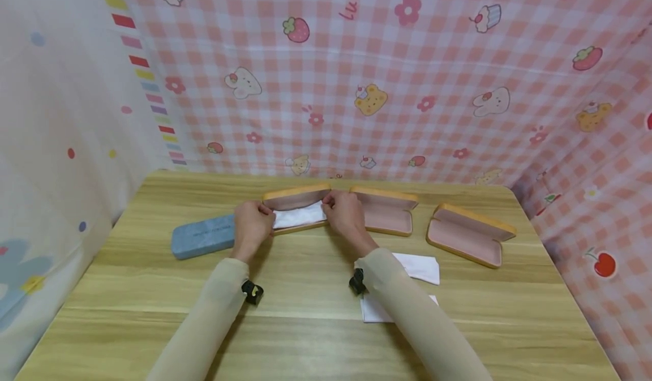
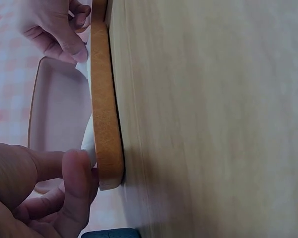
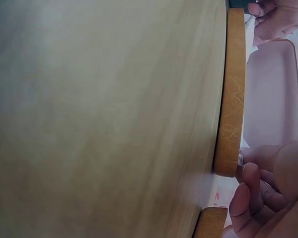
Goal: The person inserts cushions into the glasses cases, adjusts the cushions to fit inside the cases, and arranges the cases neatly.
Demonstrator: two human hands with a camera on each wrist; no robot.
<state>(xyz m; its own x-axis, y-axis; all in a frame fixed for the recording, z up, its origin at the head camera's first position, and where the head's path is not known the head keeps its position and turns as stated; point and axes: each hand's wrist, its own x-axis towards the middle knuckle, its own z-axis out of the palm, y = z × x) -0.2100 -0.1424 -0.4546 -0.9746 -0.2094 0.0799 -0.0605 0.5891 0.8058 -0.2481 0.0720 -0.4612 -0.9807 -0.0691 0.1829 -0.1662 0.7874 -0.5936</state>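
Note:
A white folded cloth (image 1: 299,215) lies in an opened tan glasses case (image 1: 296,190) with a pink lining, at the back of the table. My left hand (image 1: 252,226) pinches the cloth's left end between thumb and fingers. At its right end, my right hand (image 1: 347,215) pinches the cloth too. From the left wrist, the case's front wall (image 2: 105,104) hides most of the cloth, and only white bits show above the rim. In the right wrist view my right fingertips (image 3: 249,173) are at the near corner of the case, partly covering the cloth there.
To the left a closed blue-grey glasses case (image 1: 201,238) lies beside my left hand. On the right stand two more opened tan cases (image 1: 388,218), (image 1: 464,239) with pink linings. Two white cloths (image 1: 423,269), (image 1: 374,311) lie partly under my right forearm. A checked curtain (image 1: 326,86) hangs behind.

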